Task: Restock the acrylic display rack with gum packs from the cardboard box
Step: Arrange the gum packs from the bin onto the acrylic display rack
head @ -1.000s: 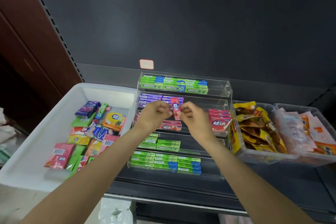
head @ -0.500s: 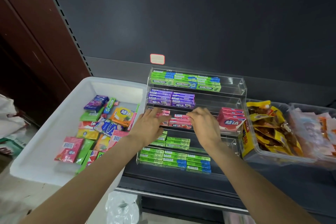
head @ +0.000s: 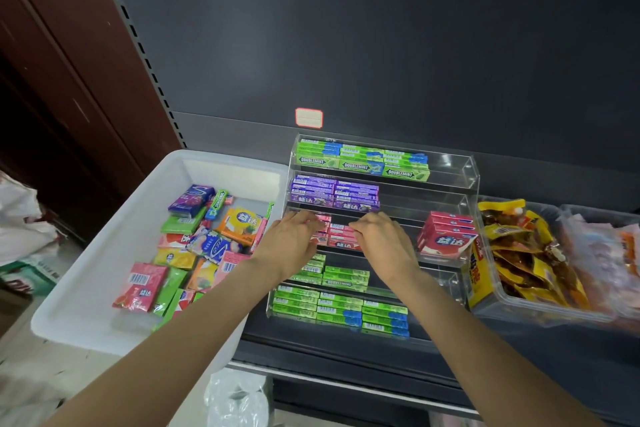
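Both hands reach into the third tier from the top of the clear acrylic rack, which stands on a dark shelf against a dark back panel. The left hand lies palm down at the tier's left end, fingertips resting on the pink gum packs stacked there; the right hand lies just beside it, its fingers also laid flat on the same pink stack. On both hands the fingers are held loosely together and extended, pressing rather than pinching, and whether any single pack is gripped cannot be told. To the right of the hands the same tier has a bare stretch before a group of larger red packs leaning at its right end. The tier above holds purple packs on its left half, with its right half bare; the top tier carries green Doublemint packs with open room at the right. Below the hands, two lower tiers hold green packs. Touching the rack's left edge sits a white bin with a loose pile of mixed gum packs toward its right side and bare floor at its left. Against the rack's right side stands a clear tub of yellow snack bags.
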